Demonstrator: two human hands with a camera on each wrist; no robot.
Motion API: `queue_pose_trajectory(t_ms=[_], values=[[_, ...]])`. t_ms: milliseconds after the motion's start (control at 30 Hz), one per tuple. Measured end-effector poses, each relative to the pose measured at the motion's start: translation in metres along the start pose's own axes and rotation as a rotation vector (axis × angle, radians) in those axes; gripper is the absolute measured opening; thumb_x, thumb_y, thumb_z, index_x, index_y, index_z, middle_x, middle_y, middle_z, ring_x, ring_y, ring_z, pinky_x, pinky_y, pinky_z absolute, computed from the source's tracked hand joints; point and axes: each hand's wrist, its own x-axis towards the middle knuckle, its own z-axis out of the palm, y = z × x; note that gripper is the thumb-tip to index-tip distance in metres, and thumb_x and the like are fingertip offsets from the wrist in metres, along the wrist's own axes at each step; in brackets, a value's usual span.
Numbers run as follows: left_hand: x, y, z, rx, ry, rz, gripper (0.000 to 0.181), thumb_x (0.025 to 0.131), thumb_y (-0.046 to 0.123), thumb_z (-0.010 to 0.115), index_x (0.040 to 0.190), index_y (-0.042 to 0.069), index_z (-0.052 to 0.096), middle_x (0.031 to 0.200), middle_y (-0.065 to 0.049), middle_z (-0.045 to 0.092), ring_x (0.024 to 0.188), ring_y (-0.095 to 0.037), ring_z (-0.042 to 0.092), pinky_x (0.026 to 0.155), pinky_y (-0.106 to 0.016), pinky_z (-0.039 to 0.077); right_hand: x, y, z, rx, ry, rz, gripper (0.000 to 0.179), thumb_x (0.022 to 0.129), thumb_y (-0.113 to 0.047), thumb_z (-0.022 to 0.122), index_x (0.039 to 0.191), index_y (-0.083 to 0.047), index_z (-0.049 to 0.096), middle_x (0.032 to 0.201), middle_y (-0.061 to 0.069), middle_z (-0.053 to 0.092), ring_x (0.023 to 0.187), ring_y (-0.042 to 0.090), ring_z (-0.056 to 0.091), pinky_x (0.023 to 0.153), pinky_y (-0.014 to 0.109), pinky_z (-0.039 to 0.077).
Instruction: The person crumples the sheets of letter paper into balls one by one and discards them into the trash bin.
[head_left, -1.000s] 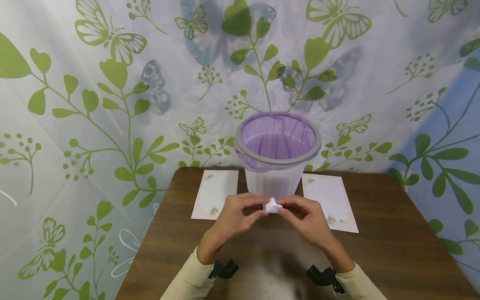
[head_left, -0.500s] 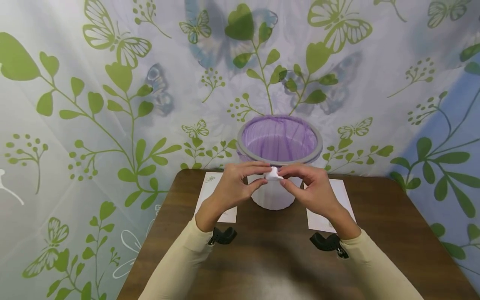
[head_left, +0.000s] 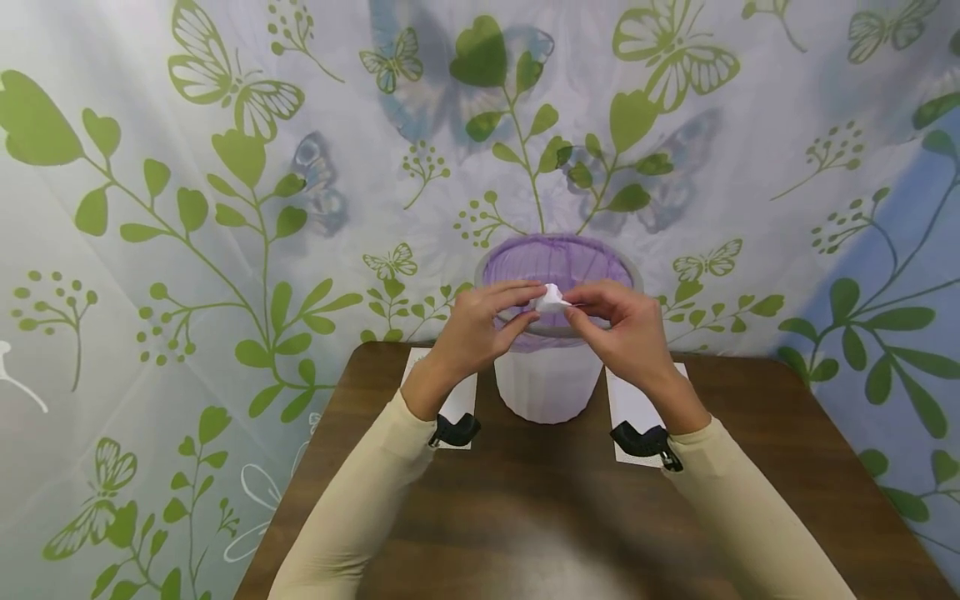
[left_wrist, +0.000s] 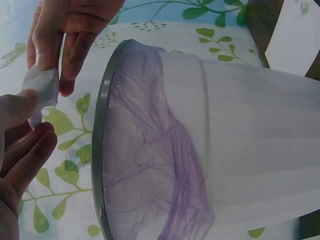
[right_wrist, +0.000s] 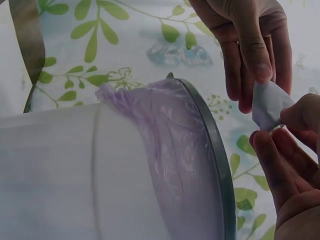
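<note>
A small crumpled piece of white paper point(head_left: 552, 300) is pinched between both hands, level with the bin's opening in the head view. My left hand point(head_left: 480, 329) pinches its left side between thumb and fingers. From the other side my right hand point(head_left: 626, 329) grips it the same way. Behind and below the hands stands a white trash bin point(head_left: 547, 385) with a grey rim and a purple liner bag point(head_left: 555, 258). The left wrist view shows the crumpled paper point(left_wrist: 42, 90) just outside the bin's rim point(left_wrist: 101, 125), and the liner hanging over the bin's side.
Two printed sheets lie on the brown table point(head_left: 540, 500), a left sheet point(head_left: 459, 404) and a right sheet point(head_left: 628, 404), flanking the bin. A curtain point(head_left: 337, 250) with green leaves and butterflies hangs right behind the table.
Both hands have risen and moved forward with the crumpled paper, from in front of the bin's base up to its rim. The bin and sheets have stayed put.
</note>
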Motion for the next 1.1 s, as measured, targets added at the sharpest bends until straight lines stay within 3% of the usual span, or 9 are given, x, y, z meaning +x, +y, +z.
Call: queue_pose_trajectory(t_ms=[100,200,433,533,600,733,833,967,1100], values=[[0.004,-0.004,0.004,0.047,-0.004,-0.014,0.033,0.093,0.000,0.085,0.125,-0.002,0.080,0.124,-0.018,0.081,0.109,-0.028,0.081,0.093,-0.029,0.065,0.005,0.006,0.000,-0.035,0.019,-0.005,0.020,0.090,0.013,0.078,0.106,0.002,0.082,0.104,0.017,0.081,0.096,0.001,0.077,0.088,0.018,0.063],[0.009,-0.007,0.007,0.096,-0.034,-0.080,0.034,0.097,0.002,0.082,0.130,0.000,0.078,0.130,-0.018,0.079,0.116,-0.030,0.078,0.098,-0.033,0.064,0.011,0.012,0.000,-0.101,0.027,0.020,0.018,0.092,0.009,0.079,0.108,0.001,0.082,0.107,0.016,0.081,0.097,0.011,0.080,0.090,0.020,0.063],[0.017,-0.014,0.015,0.275,-0.181,-0.319,0.043,0.101,0.010,0.079,0.143,0.002,0.071,0.147,-0.022,0.069,0.135,-0.038,0.068,0.113,-0.045,0.057,0.018,0.023,-0.003,-0.390,-0.101,0.144,0.027,0.096,-0.001,0.078,0.123,-0.001,0.079,0.120,0.018,0.081,0.106,0.040,0.080,0.095,0.052,0.065],[0.013,-0.014,0.015,0.277,-0.185,-0.361,0.046,0.101,0.012,0.079,0.145,0.003,0.070,0.148,-0.022,0.069,0.136,-0.038,0.067,0.116,-0.047,0.055,0.013,0.023,-0.008,-0.403,-0.119,0.142,0.029,0.095,0.000,0.078,0.124,-0.001,0.079,0.122,0.018,0.081,0.105,0.042,0.079,0.094,0.056,0.065],[0.009,-0.012,0.014,0.255,-0.163,-0.363,0.047,0.101,0.013,0.079,0.145,0.002,0.069,0.147,-0.021,0.069,0.137,-0.037,0.067,0.117,-0.046,0.055,0.010,0.022,-0.013,-0.377,-0.103,0.131,0.029,0.095,0.001,0.078,0.124,-0.001,0.080,0.121,0.017,0.081,0.104,0.042,0.079,0.093,0.054,0.065],[0.001,-0.010,0.011,0.209,-0.107,-0.325,0.049,0.099,0.014,0.081,0.144,-0.002,0.068,0.145,-0.020,0.071,0.137,-0.036,0.067,0.118,-0.044,0.054,0.003,0.012,-0.028,-0.327,-0.059,0.133,0.028,0.096,0.002,0.078,0.123,-0.004,0.081,0.119,0.015,0.082,0.103,0.034,0.080,0.095,0.028,0.064],[-0.007,-0.003,0.008,0.181,-0.079,-0.294,0.053,0.099,0.014,0.082,0.145,-0.005,0.066,0.145,-0.022,0.070,0.138,-0.036,0.066,0.118,-0.045,0.054,-0.002,0.002,-0.042,-0.294,-0.045,0.162,0.028,0.097,0.002,0.077,0.124,-0.005,0.081,0.119,0.016,0.081,0.104,0.019,0.078,0.096,0.011,0.056],[-0.024,0.013,0.002,0.151,-0.048,-0.270,0.058,0.097,0.016,0.085,0.147,-0.005,0.064,0.147,-0.023,0.069,0.141,-0.037,0.064,0.119,-0.046,0.052,-0.013,-0.008,-0.063,-0.285,-0.023,0.233,0.030,0.099,-0.001,0.078,0.128,-0.007,0.080,0.121,0.018,0.080,0.105,-0.005,0.072,0.094,0.007,0.053],[-0.042,0.027,-0.001,0.130,-0.013,-0.238,0.064,0.094,0.018,0.089,0.148,-0.006,0.063,0.148,-0.024,0.067,0.143,-0.037,0.063,0.121,-0.046,0.051,-0.026,-0.011,-0.084,-0.353,0.007,0.315,0.029,0.100,-0.009,0.079,0.129,-0.012,0.081,0.120,0.016,0.081,0.104,-0.016,0.068,0.090,0.002,0.050]])
